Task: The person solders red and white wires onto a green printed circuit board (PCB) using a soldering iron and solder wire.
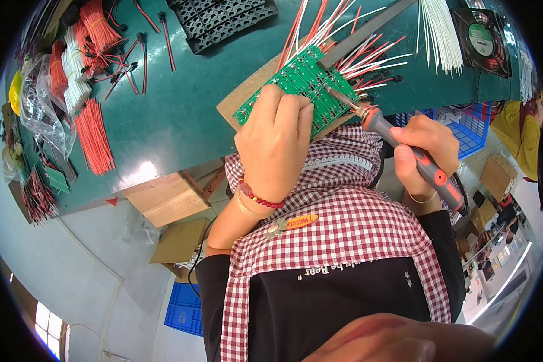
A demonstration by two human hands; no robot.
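Note:
A green circuit board panel (312,81) lies tilted on a piece of brown cardboard (228,107) at the table's near edge. Over its left part my left hand (276,130) is closed, fingertips bent down to the board; whatever they pinch is hidden beneath them. My right hand (425,151) grips a grey and orange soldering iron (385,128), its metal tip resting at or just above the middle of the panel. Red and white wires (368,60) fan out from the board's far side. Across that far edge lies a flat grey metal bar (368,33).
Bundles of red wires (95,136) and white wires (75,75) lie at the left, beside a clear plastic bag (42,105). A black perforated tray (223,24) sits at the back. White wires (438,30) and a black fan (481,42) are far right; a blue crate (469,130) stands below.

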